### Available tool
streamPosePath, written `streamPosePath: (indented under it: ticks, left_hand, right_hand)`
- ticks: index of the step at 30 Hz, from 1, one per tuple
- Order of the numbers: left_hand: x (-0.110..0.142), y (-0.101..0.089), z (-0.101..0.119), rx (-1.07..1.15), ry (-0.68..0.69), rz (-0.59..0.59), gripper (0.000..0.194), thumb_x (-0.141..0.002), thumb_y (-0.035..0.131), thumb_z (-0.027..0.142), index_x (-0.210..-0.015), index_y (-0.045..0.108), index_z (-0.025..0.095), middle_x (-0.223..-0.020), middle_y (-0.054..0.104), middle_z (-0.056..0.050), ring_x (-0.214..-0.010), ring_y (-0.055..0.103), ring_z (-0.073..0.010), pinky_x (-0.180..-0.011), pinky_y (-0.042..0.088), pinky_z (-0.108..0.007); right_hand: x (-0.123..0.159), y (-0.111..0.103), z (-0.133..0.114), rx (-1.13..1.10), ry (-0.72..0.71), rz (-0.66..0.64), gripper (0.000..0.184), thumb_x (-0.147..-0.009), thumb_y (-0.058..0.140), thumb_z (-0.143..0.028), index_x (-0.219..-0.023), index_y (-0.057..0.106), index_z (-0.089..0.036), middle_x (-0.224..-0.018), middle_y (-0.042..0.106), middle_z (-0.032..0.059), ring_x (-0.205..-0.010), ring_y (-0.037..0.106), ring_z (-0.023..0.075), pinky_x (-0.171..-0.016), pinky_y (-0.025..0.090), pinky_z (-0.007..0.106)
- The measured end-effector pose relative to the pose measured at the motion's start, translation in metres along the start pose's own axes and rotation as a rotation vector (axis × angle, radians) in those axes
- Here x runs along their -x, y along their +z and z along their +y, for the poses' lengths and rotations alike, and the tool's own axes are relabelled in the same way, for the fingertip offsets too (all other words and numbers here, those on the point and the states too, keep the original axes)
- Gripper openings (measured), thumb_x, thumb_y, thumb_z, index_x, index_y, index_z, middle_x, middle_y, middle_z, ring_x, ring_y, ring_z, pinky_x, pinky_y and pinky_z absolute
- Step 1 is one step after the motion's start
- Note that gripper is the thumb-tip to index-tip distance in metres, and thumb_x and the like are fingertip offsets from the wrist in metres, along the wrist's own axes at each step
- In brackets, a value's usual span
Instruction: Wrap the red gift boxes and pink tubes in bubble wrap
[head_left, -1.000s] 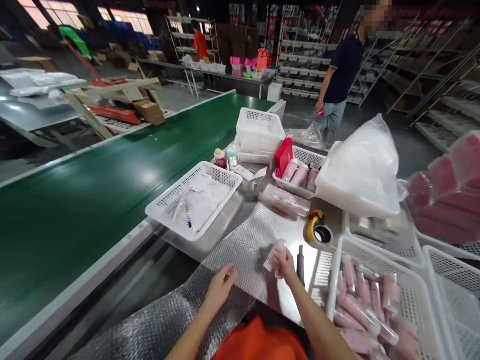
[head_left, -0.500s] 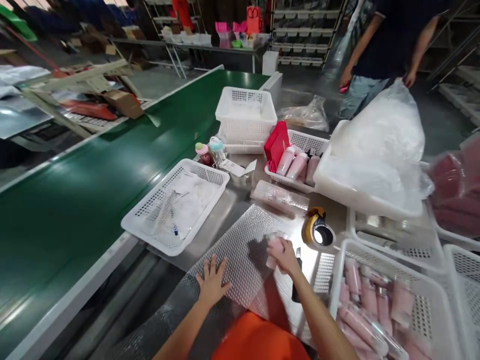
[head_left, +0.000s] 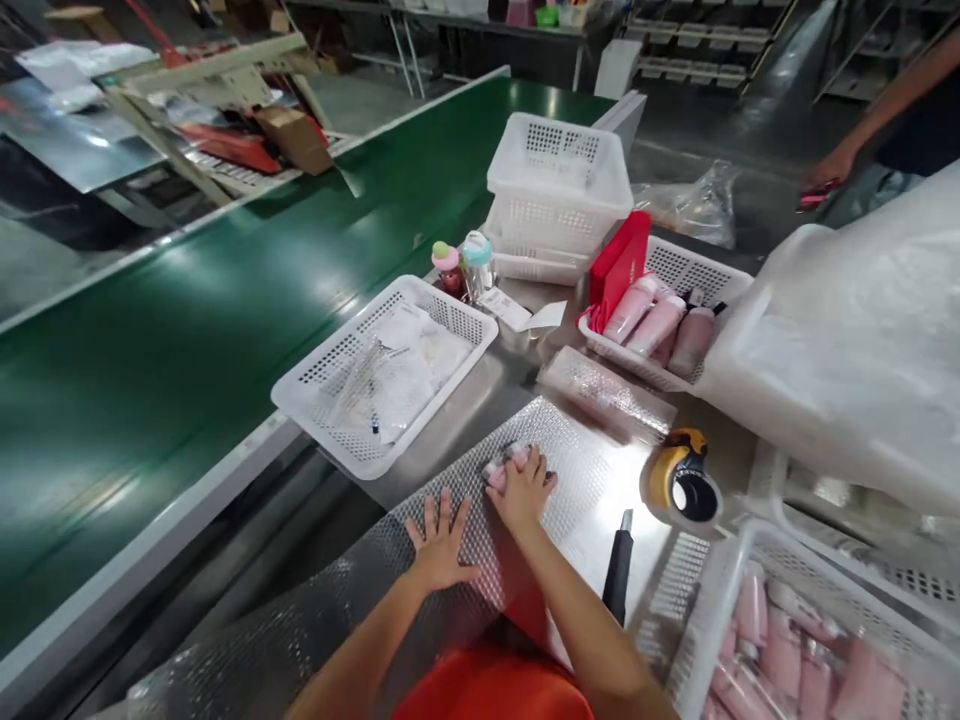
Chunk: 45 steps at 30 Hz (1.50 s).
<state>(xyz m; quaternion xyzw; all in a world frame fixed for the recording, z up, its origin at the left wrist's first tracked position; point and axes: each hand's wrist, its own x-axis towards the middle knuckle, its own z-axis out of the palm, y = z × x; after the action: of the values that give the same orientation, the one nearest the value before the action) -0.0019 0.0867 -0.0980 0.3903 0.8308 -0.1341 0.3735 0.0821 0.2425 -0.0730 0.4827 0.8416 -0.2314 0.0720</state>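
Observation:
My left hand (head_left: pixel 441 552) lies flat with fingers spread on a sheet of clear bubble wrap (head_left: pixel 450 490). Just to its right, my right hand (head_left: pixel 523 492) is closed over pink bottles (head_left: pixel 495 474) resting on the wrap. Two clear-capped ends poke out past the fingers; the rest is hidden under the palm. A black utility knife (head_left: pixel 619 570) lies on the metal table right of my right forearm. Beyond it sits a yellow and black tape dispenser (head_left: pixel 681 480). A bubble-wrapped bundle (head_left: pixel 606 396) rests at the sheet's far side.
A white basket (head_left: pixel 360 460) with plastic packets stands left, beside a green conveyor belt (head_left: pixel 187 290). Pink bottles fill a basket (head_left: pixel 697 640) at right. Behind are stacked baskets (head_left: pixel 559 215), a red box (head_left: pixel 619 260) and a large white plastic bag (head_left: pixel 877 310). A person's hand (head_left: pixel 832 170) shows at right.
My right hand has moved left and set the pink bottles down on the bubble wrap, near my left hand. The left hand stays spread flat. The view has tilted down and shifted.

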Motion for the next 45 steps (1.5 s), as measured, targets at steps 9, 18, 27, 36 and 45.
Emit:
streamPosePath:
  ticks: [9, 18, 27, 36, 45]
  left_hand:
    - [0.000, -0.003, -0.003, 0.044, 0.036, -0.043, 0.125, -0.069, 0.076, 0.050, -0.163, -0.003, 0.027, -0.166, -0.031, -0.015, -0.149, -0.032, -0.0471, -0.113, -0.010, -0.079]
    - [-0.001, -0.002, -0.007, 0.104, 0.085, -0.028, 0.126, -0.069, 0.077, 0.053, -0.163, -0.004, 0.030, -0.165, -0.031, -0.014, -0.148, -0.032, -0.0480, -0.112, -0.009, -0.081]
    - [0.001, -0.006, -0.005, 0.085, 0.061, -0.044, 0.127, -0.070, 0.078, 0.050, -0.162, -0.007, 0.030, -0.164, -0.033, -0.012, -0.149, -0.033, -0.0464, -0.113, -0.010, -0.079]
    - [-0.001, 0.000, -0.005, 0.067, 0.057, -0.024, 0.126, -0.071, 0.077, 0.051, -0.163, -0.006, 0.030, -0.165, -0.032, -0.013, -0.149, -0.031, -0.0475, -0.113, -0.009, -0.080]
    - [-0.001, 0.002, -0.004, 0.046, 0.030, -0.030, 0.124, -0.073, 0.076, 0.051, -0.163, -0.006, 0.029, -0.165, -0.033, -0.013, -0.150, -0.031, -0.0467, -0.114, -0.009, -0.079]
  right_hand:
    - [0.013, -0.013, -0.010, 0.038, -0.126, 0.069, 0.035, -0.085, 0.073, -0.037, -0.116, 0.072, -0.021, -0.169, 0.025, 0.0167, -0.154, 0.016, 0.0468, -0.118, 0.015, 0.067]
    - [0.039, -0.043, 0.018, 0.259, -0.994, 0.143, 0.036, -0.096, 0.059, -0.017, -0.131, 0.061, -0.026, -0.137, 0.062, 0.0095, -0.091, 0.060, 0.0193, -0.081, 0.050, 0.034]
    - [0.008, -0.001, 0.083, 0.315, -1.012, 0.111, 0.033, -0.094, 0.060, -0.017, -0.123, 0.069, -0.030, -0.146, 0.059, 0.0081, -0.123, 0.052, 0.0282, -0.103, 0.042, 0.049]
    - [-0.007, 0.012, 0.026, 0.030, 0.025, 0.211, 0.097, -0.076, 0.076, -0.049, -0.153, 0.036, -0.004, -0.153, 0.040, 0.0319, -0.139, 0.040, 0.0450, -0.111, 0.034, 0.057]
    - [-0.007, 0.010, 0.019, 0.044, -0.003, 0.144, 0.096, -0.072, 0.077, -0.037, -0.153, 0.036, -0.006, -0.138, 0.052, 0.0247, -0.115, 0.053, 0.0351, -0.101, 0.042, 0.046]
